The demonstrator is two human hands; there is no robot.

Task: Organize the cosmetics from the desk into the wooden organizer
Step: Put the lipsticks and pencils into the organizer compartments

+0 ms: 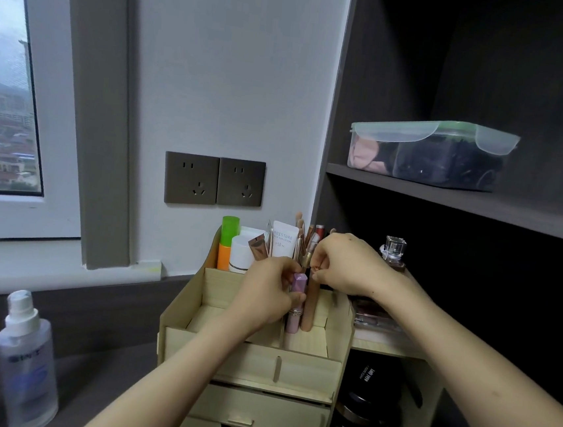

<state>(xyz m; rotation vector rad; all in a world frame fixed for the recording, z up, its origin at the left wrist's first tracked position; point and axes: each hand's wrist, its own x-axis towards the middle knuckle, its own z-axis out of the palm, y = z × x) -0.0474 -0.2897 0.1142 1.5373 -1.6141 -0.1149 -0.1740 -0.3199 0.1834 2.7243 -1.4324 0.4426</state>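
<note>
The pale wooden organizer [252, 358] stands on the dark desk, with open top compartments and drawers below. My left hand [265, 292] grips a pink-purple lipstick [299, 285] upright over a narrow top compartment. My right hand [344, 262] pinches the top of a tall rose-gold tube [309, 305] that stands in the same compartment beside the lipstick. At the back of the organizer stand a green and orange bottle [227, 242], a white jar [241, 254], a white lotion tube [283, 239] and several brushes.
A clear spray bottle [27, 361] stands on the desk at the left. A perfume bottle [394, 253] sits right of the organizer's top; black compacts [369, 411] fill its right shelf. A lidded plastic box [430, 152] rests on the dark shelf above. Wall sockets [212, 181] sit behind.
</note>
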